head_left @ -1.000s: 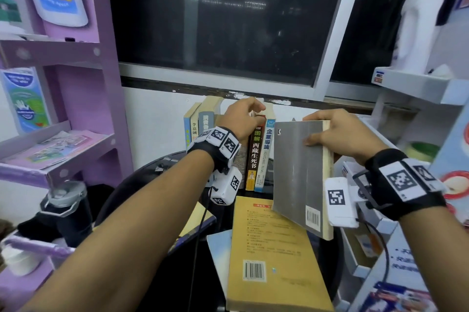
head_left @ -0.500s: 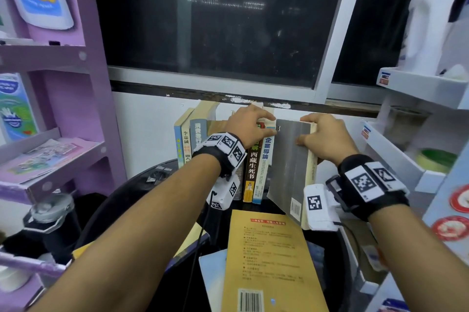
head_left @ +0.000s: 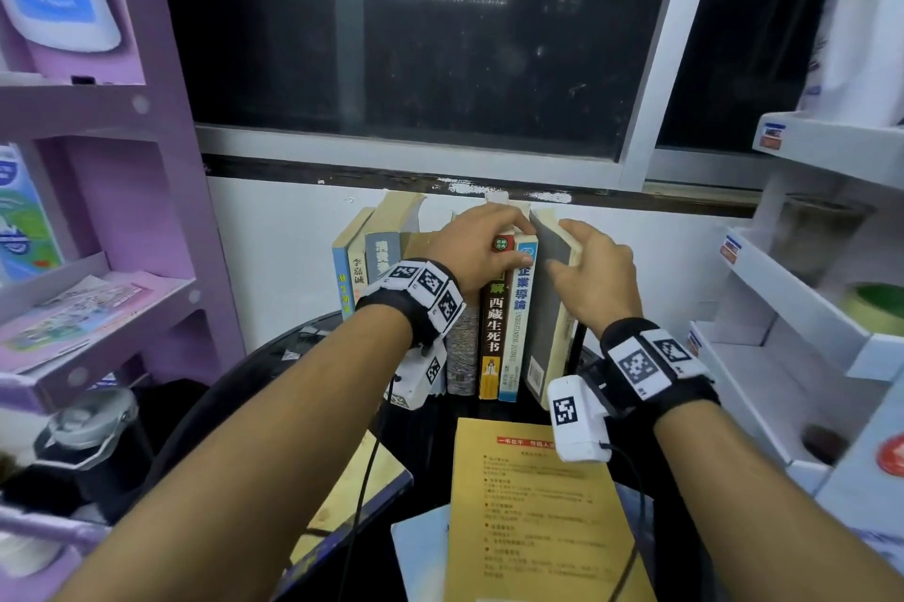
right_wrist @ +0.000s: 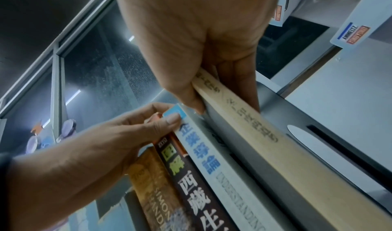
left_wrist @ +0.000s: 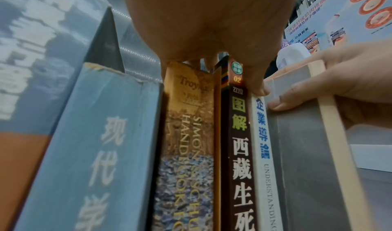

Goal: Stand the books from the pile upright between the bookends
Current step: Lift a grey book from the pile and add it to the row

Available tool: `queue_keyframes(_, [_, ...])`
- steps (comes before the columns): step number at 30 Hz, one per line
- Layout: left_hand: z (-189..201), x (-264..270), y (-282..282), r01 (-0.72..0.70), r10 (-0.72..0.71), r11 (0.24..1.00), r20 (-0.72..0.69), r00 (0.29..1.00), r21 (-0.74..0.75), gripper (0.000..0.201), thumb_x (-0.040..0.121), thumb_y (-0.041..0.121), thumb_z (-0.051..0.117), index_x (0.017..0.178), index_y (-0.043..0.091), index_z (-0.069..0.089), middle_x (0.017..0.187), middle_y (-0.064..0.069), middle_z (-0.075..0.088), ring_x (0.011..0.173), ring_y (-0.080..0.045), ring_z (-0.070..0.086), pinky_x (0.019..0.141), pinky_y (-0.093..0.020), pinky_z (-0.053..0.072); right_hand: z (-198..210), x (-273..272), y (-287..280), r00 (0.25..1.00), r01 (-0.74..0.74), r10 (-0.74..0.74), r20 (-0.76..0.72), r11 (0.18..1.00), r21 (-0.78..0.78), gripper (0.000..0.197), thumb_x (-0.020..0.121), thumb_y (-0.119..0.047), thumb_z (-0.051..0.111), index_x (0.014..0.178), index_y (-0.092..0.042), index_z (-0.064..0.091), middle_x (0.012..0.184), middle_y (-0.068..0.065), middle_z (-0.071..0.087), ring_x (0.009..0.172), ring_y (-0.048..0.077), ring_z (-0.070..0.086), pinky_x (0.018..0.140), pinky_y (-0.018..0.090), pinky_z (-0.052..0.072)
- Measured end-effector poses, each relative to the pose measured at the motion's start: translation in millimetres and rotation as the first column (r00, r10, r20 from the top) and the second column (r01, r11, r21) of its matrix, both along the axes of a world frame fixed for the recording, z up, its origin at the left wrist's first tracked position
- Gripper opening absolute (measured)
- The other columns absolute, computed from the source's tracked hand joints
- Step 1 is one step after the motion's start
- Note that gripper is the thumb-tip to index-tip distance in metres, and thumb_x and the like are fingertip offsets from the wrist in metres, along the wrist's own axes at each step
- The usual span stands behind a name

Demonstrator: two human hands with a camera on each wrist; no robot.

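Several books stand upright in a row (head_left: 372,268) against the wall at the back of the black round table (head_left: 274,366). My left hand (head_left: 482,244) grips the tops of the brown book (head_left: 491,322) and the white-and-blue book (head_left: 516,322), thumb on the white spine (right_wrist: 176,118). My right hand (head_left: 587,268) pinches the top of a grey book (head_left: 548,322), which stands almost upright at the row's right end against the black bookend (head_left: 579,347). The pile lies in front, with a yellow book (head_left: 533,503) on top and a pale blue one (head_left: 420,547) under it.
A purple shelf unit (head_left: 98,308) stands at the left with a lidded bottle (head_left: 88,435) below it. White shelves (head_left: 792,298) line the right side. A dark window sits above the row. A thin cable (head_left: 362,494) hangs from my left wrist over another flat book (head_left: 342,518).
My right hand carried the grey book from above the pile back to the row's right end and turned it upright. My left hand stayed on the book tops.
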State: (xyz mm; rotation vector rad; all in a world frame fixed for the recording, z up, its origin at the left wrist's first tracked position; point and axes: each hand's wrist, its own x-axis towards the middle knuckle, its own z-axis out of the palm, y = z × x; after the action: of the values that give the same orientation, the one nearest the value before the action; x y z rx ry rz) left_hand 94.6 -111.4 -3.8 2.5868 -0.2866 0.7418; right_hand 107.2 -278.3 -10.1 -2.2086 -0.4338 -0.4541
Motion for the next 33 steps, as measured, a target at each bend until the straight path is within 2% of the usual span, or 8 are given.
queue_keyframes(2, [-0.3, 0.7, 3.3, 0.025, -0.025, 1.000, -0.004, 1.000, -0.002, 0.032, 0.084, 0.036, 0.068, 0.114, 0.026, 0.060, 0.127, 0.003, 0.056, 0.116, -0.014, 0.050, 0.100, -0.030, 0.038, -5.0, 2.2, 2.6, 1.000, -0.006, 0.006, 0.018, 1.000, -0.003, 0.051, 0.090, -0.017, 0.062, 0.139, -0.022, 0.051, 0.126, 0.010, 0.062, 0.113, 0.028, 0.056, 0.095, 0.031, 0.044])
queue_keyframes(6, [-9.2, 0.7, 11.3, 0.024, -0.025, 0.999, 0.011, 1.000, 0.023, 0.035, 0.084, 0.051, 0.059, 0.115, 0.035, 0.055, 0.130, 0.009, 0.053, 0.118, -0.012, 0.048, 0.101, -0.047, 0.040, -15.6, 7.7, 7.2, 1.000, -0.019, 0.019, 0.017, 1.000, -0.012, 0.050, 0.092, -0.019, 0.062, 0.140, -0.022, 0.049, 0.127, 0.010, 0.061, 0.117, 0.029, 0.052, 0.096, 0.034, 0.044])
queue_keyframes(11, [-10.5, -1.9, 13.3, 0.073, -0.073, 0.997, 0.059, 0.996, -0.009, 0.036, 0.090, 0.040, 0.060, 0.122, 0.026, 0.056, 0.138, 0.005, 0.048, 0.123, -0.010, 0.044, 0.092, -0.023, 0.032, -27.0, 19.0, 13.7, 0.998, -0.050, 0.050, 0.036, 0.999, 0.005, 0.050, 0.090, -0.024, 0.065, 0.138, -0.026, 0.051, 0.119, 0.010, 0.063, 0.111, 0.027, 0.056, 0.092, 0.036, 0.050])
queue_keyframes(16, [-13.7, -2.4, 14.0, 0.084, -0.083, 0.996, 0.055, 0.995, -0.005, 0.036, 0.091, 0.041, 0.058, 0.123, 0.025, 0.056, 0.141, 0.004, 0.046, 0.126, -0.011, 0.042, 0.093, -0.022, 0.030, -35.4, 23.4, 13.7, 0.996, -0.084, 0.084, 0.021, 0.996, 0.004, 0.053, 0.089, -0.023, 0.066, 0.139, -0.025, 0.050, 0.117, 0.009, 0.065, 0.103, 0.020, 0.060, 0.086, 0.028, 0.050])
queue_keyframes(19, [-13.3, -3.1, 14.2, 0.089, -0.088, 0.996, 0.058, 0.994, -0.004, 0.036, 0.091, 0.040, 0.058, 0.124, 0.024, 0.056, 0.142, 0.003, 0.046, 0.127, -0.012, 0.042, 0.094, -0.022, 0.029, -36.6, 25.0, 12.0, 0.994, -0.110, 0.110, 0.017, 0.994, -0.016, 0.054, 0.089, -0.024, 0.066, 0.140, -0.025, 0.049, 0.120, 0.006, 0.065, 0.104, 0.016, 0.058, 0.083, 0.018, 0.041])
queue_keyframes(22, [-13.9, -3.5, 14.3, 0.084, -0.084, 0.996, 0.048, 0.995, -0.006, 0.036, 0.091, 0.040, 0.058, 0.124, 0.025, 0.056, 0.144, 0.003, 0.045, 0.128, -0.013, 0.041, 0.095, -0.023, 0.029, -33.6, 25.6, 9.9, 0.989, -0.145, 0.145, -0.014, 0.988, -0.046, 0.056, 0.090, -0.026, 0.065, 0.143, -0.027, 0.045, 0.123, 0.006, 0.064, 0.106, 0.017, 0.057, 0.084, 0.020, 0.041])
queue_keyframes(29, [-13.5, -3.5, 14.9, 0.078, -0.077, 0.997, 0.039, 0.996, -0.012, 0.036, 0.091, 0.040, 0.058, 0.124, 0.025, 0.056, 0.145, 0.003, 0.043, 0.131, -0.013, 0.039, 0.100, -0.025, 0.030, -27.1, 23.7, -2.5, 0.941, -0.314, 0.296, -0.165, 0.945, -0.091, 0.074, 0.087, -0.015, 0.065, 0.149, -0.033, 0.029, 0.108, -0.006, 0.064, 0.083, -0.002, 0.062, 0.061, 0.007, 0.045])
queue_keyframes(33, [-15.1, -2.2, 15.3, 0.072, -0.071, 0.997, 0.031, 0.997, -0.034, 0.035, 0.091, 0.040, 0.059, 0.123, 0.027, 0.056, 0.146, 0.004, 0.043, 0.131, -0.013, 0.040, 0.102, -0.030, 0.033, -23.8, 22.3, -9.2, 0.900, -0.394, 0.338, -0.274, 0.900, -0.184, 0.107, 0.074, -0.005, 0.080, 0.152, -0.036, 0.014, 0.111, -0.004, 0.065, 0.094, 0.007, 0.065, 0.080, 0.026, 0.055])
